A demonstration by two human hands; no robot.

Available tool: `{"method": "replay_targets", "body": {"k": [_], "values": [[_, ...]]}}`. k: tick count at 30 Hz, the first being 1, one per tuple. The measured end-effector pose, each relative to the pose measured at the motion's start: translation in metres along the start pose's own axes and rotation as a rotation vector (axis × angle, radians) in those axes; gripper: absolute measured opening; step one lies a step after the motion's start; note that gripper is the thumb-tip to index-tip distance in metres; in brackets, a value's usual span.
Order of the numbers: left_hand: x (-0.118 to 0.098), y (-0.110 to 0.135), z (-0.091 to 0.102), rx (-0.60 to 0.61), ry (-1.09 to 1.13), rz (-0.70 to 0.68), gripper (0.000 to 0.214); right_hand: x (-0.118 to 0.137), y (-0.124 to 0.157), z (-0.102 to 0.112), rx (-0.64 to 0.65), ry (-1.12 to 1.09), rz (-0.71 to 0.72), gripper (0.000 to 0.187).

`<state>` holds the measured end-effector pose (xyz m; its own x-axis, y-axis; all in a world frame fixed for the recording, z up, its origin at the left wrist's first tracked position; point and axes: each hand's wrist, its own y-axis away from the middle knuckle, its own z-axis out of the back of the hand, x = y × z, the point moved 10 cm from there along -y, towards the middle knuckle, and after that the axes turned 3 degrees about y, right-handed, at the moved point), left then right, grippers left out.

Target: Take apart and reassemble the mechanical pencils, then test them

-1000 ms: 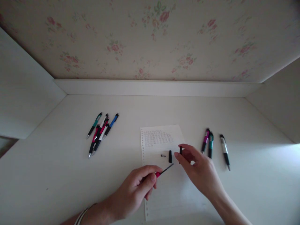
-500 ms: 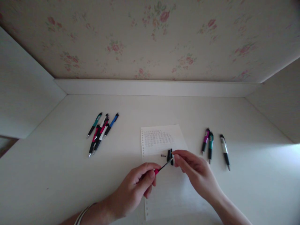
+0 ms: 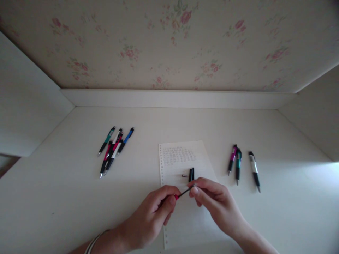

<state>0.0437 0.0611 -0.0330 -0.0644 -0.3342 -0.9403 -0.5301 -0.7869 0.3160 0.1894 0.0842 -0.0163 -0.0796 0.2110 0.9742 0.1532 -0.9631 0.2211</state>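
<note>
My left hand (image 3: pixel 155 213) is closed around a red pen body whose thin dark refill (image 3: pixel 184 193) sticks out toward the right. My right hand (image 3: pixel 214 203) pinches the free tip of that refill with thumb and forefinger. Both hands hover over a sheet of lined paper (image 3: pixel 182 160). Just beyond the fingers, two black pen parts (image 3: pixel 191 174) and a small metal tip piece (image 3: pixel 184 175) lie on the sheet.
A pile of several pens (image 3: pixel 114 148) lies at the left of the white desk (image 3: pixel 66 197). Three pens lie at the right: pink (image 3: pixel 232 159), teal (image 3: pixel 238 161), and white-and-black (image 3: pixel 254 170). A low white ledge and floral wallpaper back the desk.
My right hand set a black part down beside the other on the paper, then drew back toward me and pinched the refill tip. My left hand stayed almost still.
</note>
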Motion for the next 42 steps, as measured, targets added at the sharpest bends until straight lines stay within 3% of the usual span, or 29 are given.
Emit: {"method": "replay_targets", "body": {"k": [6, 10, 13, 17, 22, 25, 27, 29, 32, 34, 36, 39, 42], "values": [[0.002, -0.002, 0.001, -0.006, 0.031, 0.012, 0.046, -0.001, -0.002, 0.037, -0.228, -0.074, 0.031, 0.028], [0.006, -0.002, 0.003, -0.032, 0.074, 0.032, 0.046, -0.002, -0.009, 0.05, -0.256, 0.335, -0.034, 0.031], [0.01, -0.002, 0.005, -0.049, 0.111, 0.049, 0.048, 0.008, -0.012, 0.05, -0.258, 0.717, 0.043, 0.032], [0.012, -0.002, 0.005, -0.064, 0.132, 0.055, 0.05, 0.008, -0.012, 0.046, -0.253, 0.935, 0.083, 0.031], [0.01, -0.004, 0.005, -0.059, 0.131, 0.041, 0.05, 0.01, -0.013, 0.041, -0.228, 0.967, 0.139, 0.032], [0.01, -0.005, 0.006, -0.064, 0.131, 0.036, 0.047, 0.023, -0.008, 0.04, -0.275, 0.917, 0.233, 0.038], [0.009, -0.005, 0.006, -0.068, 0.133, 0.027, 0.046, 0.034, -0.001, 0.036, -0.282, 0.823, 0.334, 0.029], [0.008, -0.005, 0.005, -0.07, 0.135, 0.014, 0.045, 0.047, 0.009, 0.022, -0.204, 0.738, 0.496, 0.013], [0.004, -0.006, 0.005, -0.069, 0.117, -0.01, 0.046, 0.06, 0.024, -0.013, 0.03, 0.741, 0.73, 0.027], [0.003, -0.006, 0.003, -0.057, 0.081, -0.022, 0.046, 0.059, 0.028, -0.029, 0.149, 0.789, 0.775, 0.035], [0.003, -0.006, 0.001, -0.044, 0.05, -0.025, 0.045, 0.055, 0.027, -0.035, 0.19, 0.827, 0.775, 0.037], [0.007, -0.005, 0.002, -0.05, 0.055, -0.017, 0.047, 0.056, 0.026, -0.028, 0.108, 0.812, 0.789, 0.038], [0.009, -0.004, 0.002, -0.058, 0.068, 0.004, 0.049, 0.057, 0.022, 0.001, -0.105, 0.72, 0.715, 0.033]]}}
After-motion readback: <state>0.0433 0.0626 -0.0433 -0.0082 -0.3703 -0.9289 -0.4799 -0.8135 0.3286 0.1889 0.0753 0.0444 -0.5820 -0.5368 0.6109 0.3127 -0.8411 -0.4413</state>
